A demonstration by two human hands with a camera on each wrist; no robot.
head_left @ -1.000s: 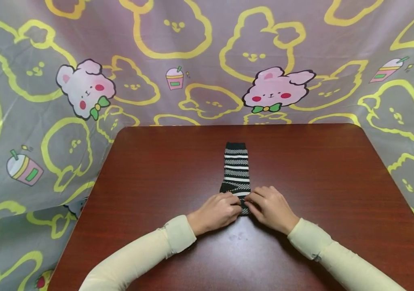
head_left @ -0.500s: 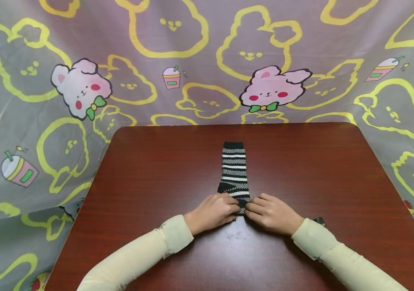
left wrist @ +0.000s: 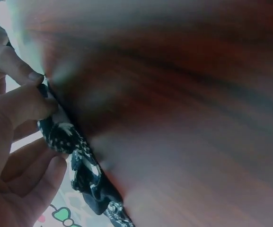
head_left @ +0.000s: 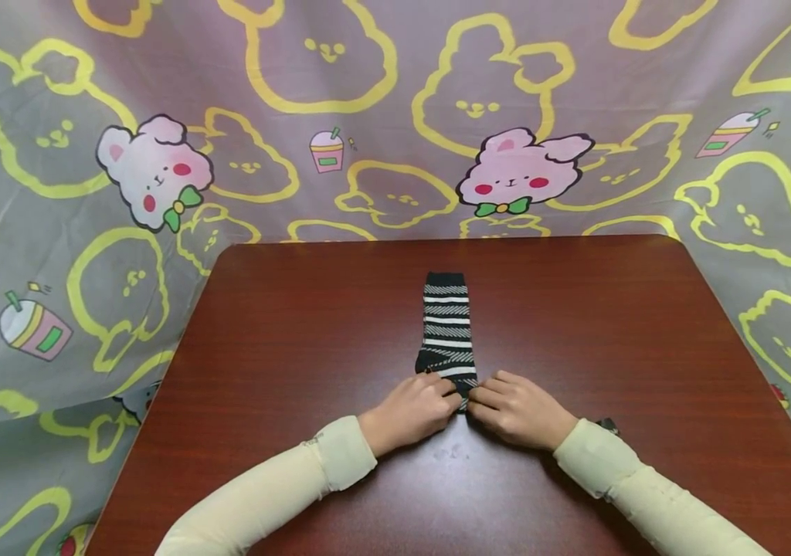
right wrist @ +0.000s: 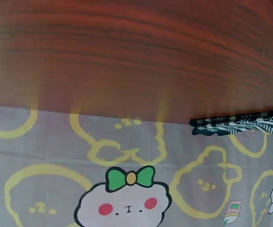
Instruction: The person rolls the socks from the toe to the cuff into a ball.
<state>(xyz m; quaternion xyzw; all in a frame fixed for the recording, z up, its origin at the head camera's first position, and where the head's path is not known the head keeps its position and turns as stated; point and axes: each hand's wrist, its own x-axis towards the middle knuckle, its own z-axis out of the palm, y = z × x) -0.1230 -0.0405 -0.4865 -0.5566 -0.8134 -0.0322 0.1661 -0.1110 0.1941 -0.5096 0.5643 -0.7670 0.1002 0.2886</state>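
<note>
The hands partly hide the toe of the striped knit sock (head_left: 447, 324), which lies flat at mid-table, its ribbed dark cuff far. We see the left hand (head_left: 411, 409) pinch the cloth between thumb and fingers; the right hand (head_left: 522, 409) holds its fingers together at the toe's right edge, but we cannot tell whether they grip. Our left wrist view blurs the glossy, wood-grained table (head_left: 298, 324). Pale sleeves (head_left: 263, 490) run off the near edge. Printed cups (head_left: 327, 150) on the creased sheet (head_left: 381, 131) bear green blocks.
</note>
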